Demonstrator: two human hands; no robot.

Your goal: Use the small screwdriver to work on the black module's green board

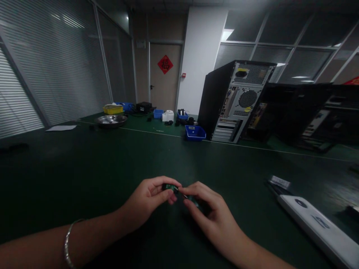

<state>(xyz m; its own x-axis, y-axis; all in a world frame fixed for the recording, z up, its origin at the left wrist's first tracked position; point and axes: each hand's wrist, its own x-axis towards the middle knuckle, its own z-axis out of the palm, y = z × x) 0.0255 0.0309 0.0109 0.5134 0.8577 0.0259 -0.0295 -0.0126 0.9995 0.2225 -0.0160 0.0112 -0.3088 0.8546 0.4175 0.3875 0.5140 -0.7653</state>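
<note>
Low in the middle of the view, my left hand (153,196) pinches a small green circuit board (168,186) with dark parts between thumb and fingers. Just to its right, my right hand (209,213) is closed around a slim tool (185,196) with a thin metallic shaft. The tool's kind is unclear, because my fingers cover most of it. My right fingertips are right beside the board, and whether the tool touches it I cannot tell. Both hands are above the dark green table (126,160).
A white and black device (316,220) lies at the right. Farther back stand a computer tower (238,101), a blue bin (195,133) and a metal bowl (111,120). A yellow basket (113,109) and a white appliance (168,116) are near the far edge. Paper (61,128) lies at the left.
</note>
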